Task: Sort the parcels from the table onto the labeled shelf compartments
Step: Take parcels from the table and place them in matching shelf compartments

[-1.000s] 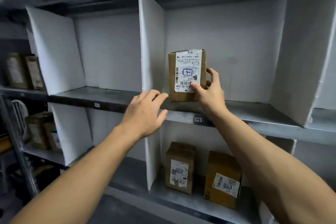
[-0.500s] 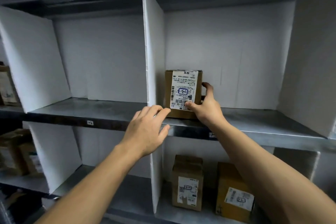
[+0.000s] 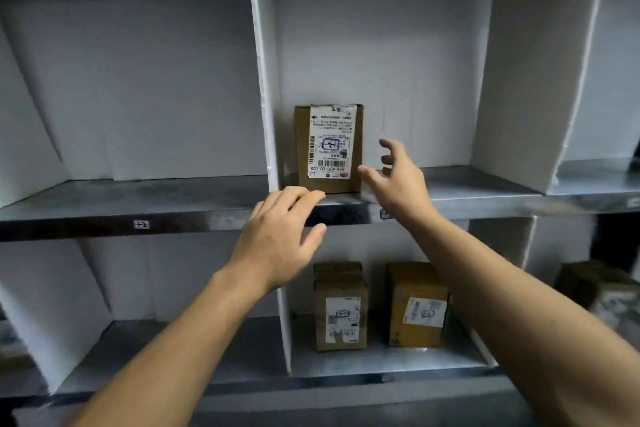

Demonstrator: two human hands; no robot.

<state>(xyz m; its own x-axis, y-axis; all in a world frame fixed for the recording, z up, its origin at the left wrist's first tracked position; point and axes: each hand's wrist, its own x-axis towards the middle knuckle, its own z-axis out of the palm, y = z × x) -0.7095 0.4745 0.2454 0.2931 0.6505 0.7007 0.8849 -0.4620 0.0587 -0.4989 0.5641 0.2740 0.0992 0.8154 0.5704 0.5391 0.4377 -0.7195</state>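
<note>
Head view: parcel [image 3: 329, 149] stands upright just right of the divider [image 3: 264, 80]. It is stiff cardboard, probably light, best gripped by its sides. Both hands are empty: right hand [image 3: 398, 180] fingers spread, left hand [image 3: 277, 236] fingers together.

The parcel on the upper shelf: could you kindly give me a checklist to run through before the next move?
1. Parcel stands upright on the upper shelf: ok.
2. Parcel sits behind the shelf's front edge: ok.
3. Right hand grips nothing, fingers spread: ok.
4. Left hand holds nothing: ok.
5. Parcel's mark matches the compartment tag: cannot tell, the tag is mostly hidden.
</note>
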